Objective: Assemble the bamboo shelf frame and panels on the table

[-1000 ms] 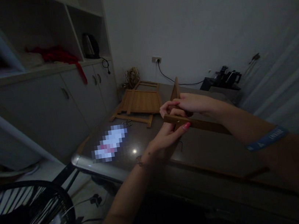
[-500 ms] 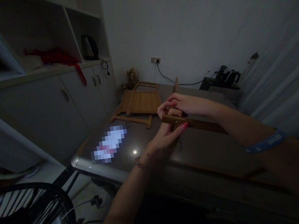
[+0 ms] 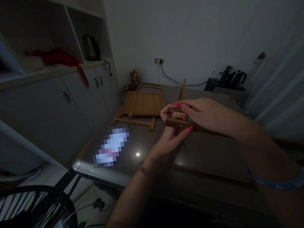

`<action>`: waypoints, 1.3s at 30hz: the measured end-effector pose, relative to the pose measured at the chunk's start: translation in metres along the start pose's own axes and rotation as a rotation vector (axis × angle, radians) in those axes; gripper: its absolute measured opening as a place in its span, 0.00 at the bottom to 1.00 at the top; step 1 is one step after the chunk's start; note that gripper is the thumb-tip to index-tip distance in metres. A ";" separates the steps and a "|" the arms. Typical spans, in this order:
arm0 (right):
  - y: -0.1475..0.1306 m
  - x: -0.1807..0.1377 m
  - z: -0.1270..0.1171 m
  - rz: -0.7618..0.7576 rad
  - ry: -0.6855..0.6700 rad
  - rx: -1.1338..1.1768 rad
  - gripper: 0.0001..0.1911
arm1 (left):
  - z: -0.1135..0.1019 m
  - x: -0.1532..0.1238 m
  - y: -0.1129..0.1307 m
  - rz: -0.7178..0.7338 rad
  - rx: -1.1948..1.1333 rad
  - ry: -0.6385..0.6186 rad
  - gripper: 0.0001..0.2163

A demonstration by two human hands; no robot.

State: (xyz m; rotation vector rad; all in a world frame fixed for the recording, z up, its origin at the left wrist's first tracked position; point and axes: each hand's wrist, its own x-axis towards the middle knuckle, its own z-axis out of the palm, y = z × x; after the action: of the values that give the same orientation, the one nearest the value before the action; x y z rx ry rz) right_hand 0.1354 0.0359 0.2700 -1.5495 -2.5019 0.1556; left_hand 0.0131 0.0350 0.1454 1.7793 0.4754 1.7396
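Observation:
Above the table's front part, my left hand (image 3: 170, 136) is closed around the end of a narrow wooden bar (image 3: 173, 123), thumb on its near face beside a small hole or fitting. A second wooden piece (image 3: 183, 89) slants up behind the hands; how the two meet is hidden. My right hand (image 3: 207, 113) reaches over the bar, its bent fingers against my left fingers on the far side. Whatever its fingertips pinch is out of sight. Below the hands lies a thin bent metal key (image 3: 185, 149) on the table (image 3: 151, 148).
Slatted wooden panels and frames (image 3: 146, 105) lie at the back left, with small metal hardware (image 3: 129, 126) before them. A lit, blurred-out rectangle (image 3: 112, 146) is near the left edge. Black appliances (image 3: 231, 76) stand back right; a black chair (image 3: 42, 220) is lower left.
My right hand and forearm have turned and shifted down and right, with the wristband lower. The upright wooden piece leans slightly further right. My left hand keeps its grip.

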 end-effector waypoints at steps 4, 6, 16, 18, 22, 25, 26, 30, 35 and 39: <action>-0.002 -0.001 0.001 0.022 0.022 0.010 0.18 | -0.001 0.000 -0.002 -0.009 -0.001 0.001 0.14; -0.002 0.001 0.001 0.012 0.001 0.026 0.17 | -0.002 0.000 -0.005 0.029 0.038 0.007 0.14; 0.006 0.006 0.004 -0.060 0.006 0.113 0.16 | 0.000 -0.002 -0.001 0.031 0.043 0.016 0.12; 0.008 0.007 0.003 -0.070 0.007 0.112 0.17 | 0.002 -0.002 0.000 0.006 0.034 0.034 0.14; 0.009 0.007 0.003 -0.079 0.002 0.113 0.16 | 0.003 -0.003 -0.001 -0.017 -0.004 0.051 0.15; 0.007 0.007 0.004 -0.063 0.020 0.111 0.14 | 0.003 -0.003 -0.003 -0.020 -0.015 0.047 0.15; 0.006 0.006 0.004 -0.059 0.023 0.120 0.14 | 0.002 -0.003 -0.004 -0.017 -0.013 0.041 0.15; 0.004 0.005 0.006 -0.071 0.032 0.175 0.14 | 0.000 -0.003 -0.004 -0.013 -0.027 0.001 0.12; 0.004 0.003 0.008 -0.084 0.045 0.202 0.14 | -0.001 -0.002 -0.004 0.040 0.031 0.009 0.12; 0.003 0.003 0.008 -0.088 0.051 0.196 0.13 | -0.006 -0.002 -0.009 0.125 0.135 0.013 0.13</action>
State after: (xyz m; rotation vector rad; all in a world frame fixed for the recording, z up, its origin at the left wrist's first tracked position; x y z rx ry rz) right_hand 0.1355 0.0401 0.2620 -1.3478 -2.4277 0.3330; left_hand 0.0087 0.0417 0.1384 1.9302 0.5075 1.8435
